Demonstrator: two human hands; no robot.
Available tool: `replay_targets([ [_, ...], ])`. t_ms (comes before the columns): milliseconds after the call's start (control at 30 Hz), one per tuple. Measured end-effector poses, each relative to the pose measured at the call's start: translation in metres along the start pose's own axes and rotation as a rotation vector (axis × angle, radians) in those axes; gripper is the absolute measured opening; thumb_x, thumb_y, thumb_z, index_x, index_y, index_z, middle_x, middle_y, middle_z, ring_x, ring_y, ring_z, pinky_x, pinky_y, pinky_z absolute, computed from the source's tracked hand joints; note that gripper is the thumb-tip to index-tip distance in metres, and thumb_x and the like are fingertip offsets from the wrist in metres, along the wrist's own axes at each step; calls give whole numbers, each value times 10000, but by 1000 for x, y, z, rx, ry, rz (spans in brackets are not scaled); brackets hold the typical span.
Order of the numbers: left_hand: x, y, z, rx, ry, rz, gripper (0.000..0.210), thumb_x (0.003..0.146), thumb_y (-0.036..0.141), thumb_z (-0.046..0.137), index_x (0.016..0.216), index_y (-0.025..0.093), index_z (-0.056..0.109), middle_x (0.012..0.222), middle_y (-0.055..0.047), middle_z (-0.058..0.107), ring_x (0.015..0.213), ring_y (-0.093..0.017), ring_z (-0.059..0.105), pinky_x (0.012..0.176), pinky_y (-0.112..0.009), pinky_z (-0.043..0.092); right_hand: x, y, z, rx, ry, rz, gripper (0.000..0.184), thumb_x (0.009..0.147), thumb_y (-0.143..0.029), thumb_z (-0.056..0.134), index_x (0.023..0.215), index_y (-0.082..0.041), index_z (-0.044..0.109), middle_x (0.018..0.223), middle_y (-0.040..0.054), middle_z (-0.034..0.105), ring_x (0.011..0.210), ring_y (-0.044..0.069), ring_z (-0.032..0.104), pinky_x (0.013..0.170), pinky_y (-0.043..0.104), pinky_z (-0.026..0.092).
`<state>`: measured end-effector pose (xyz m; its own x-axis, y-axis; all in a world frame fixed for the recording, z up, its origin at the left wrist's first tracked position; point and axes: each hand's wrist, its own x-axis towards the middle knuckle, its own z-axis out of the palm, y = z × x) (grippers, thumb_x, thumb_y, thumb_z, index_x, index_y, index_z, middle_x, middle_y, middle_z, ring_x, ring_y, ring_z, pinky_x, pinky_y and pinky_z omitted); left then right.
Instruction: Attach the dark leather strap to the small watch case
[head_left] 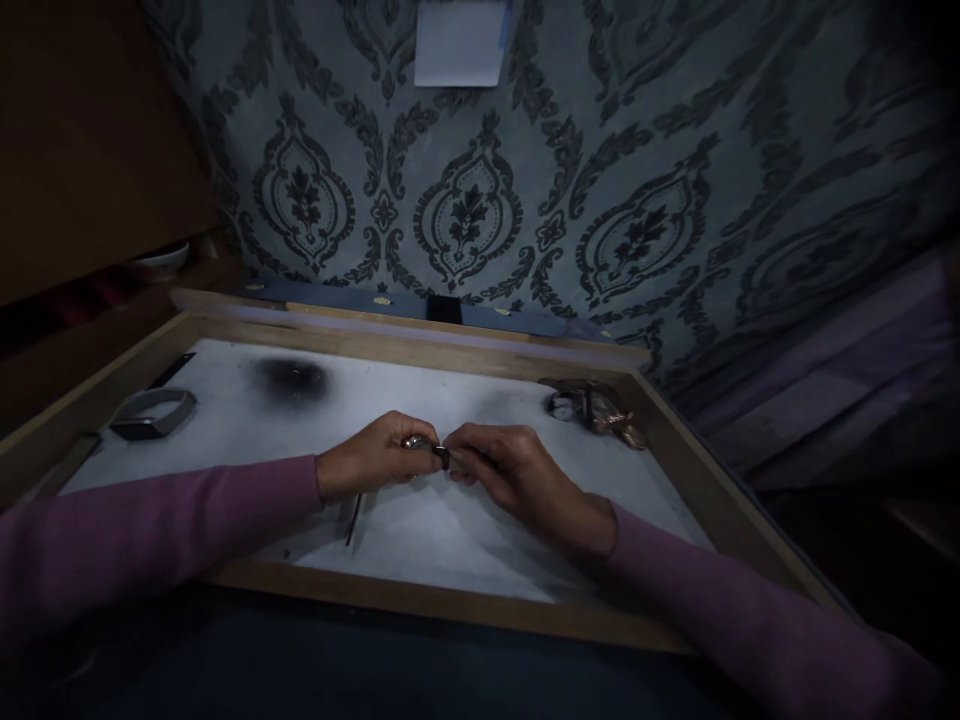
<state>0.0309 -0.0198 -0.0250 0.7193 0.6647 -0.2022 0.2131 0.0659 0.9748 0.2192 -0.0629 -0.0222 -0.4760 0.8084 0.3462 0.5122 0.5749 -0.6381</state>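
Observation:
Both hands meet above the middle of the white board. My left hand (386,455) is closed around a small watch (417,442), whose shiny metal case shows between thumb and fingers. My right hand (510,470) pinches the dark strap end (442,457) on the watch's right side; its fingertips almost touch those of the left. A thin dark strip (354,518) shows just below my left hand, and I cannot tell whether it joins the watch. Much of the watch is hidden by the fingers.
A raised wooden frame (450,602) borders the white board (420,380). Left on it lies a watch with a grey band (154,413); at the right, a heap of brown straps with a watch (596,408). A dark smudge (289,378) marks the back left. Patterned wall covering (469,215) rises behind.

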Motion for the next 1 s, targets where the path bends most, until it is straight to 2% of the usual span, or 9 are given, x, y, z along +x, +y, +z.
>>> replay_targets([
  [467, -1, 7, -1, -82, 3, -57, 171, 675, 288, 637, 655, 146, 545, 530, 74, 388, 494, -61, 303, 466, -203, 216, 2, -3, -3, -68, -3, -30, 162, 889, -81, 495, 854, -138, 642, 664, 13, 646, 577, 104, 600, 547, 200, 442],
  [700, -2, 12, 0, -80, 14, -98, 154, 670, 281, 640, 680, 142, 575, 580, 59, 456, 532, -69, 334, 497, -204, 242, 2, -1, -1, 11, 39, -42, 165, 894, -90, 482, 849, -140, 633, 663, 9, 650, 568, 97, 611, 543, 184, 454],
  [1000, -1, 12, 0, -76, 25, -111, 154, 668, 281, 621, 693, 137, 575, 617, 43, 482, 545, -70, 336, 498, -201, 241, 3, 2, 1, -2, 65, -48, 168, 900, -127, 482, 851, -139, 642, 639, 10, 641, 553, 99, 598, 536, 199, 452],
])
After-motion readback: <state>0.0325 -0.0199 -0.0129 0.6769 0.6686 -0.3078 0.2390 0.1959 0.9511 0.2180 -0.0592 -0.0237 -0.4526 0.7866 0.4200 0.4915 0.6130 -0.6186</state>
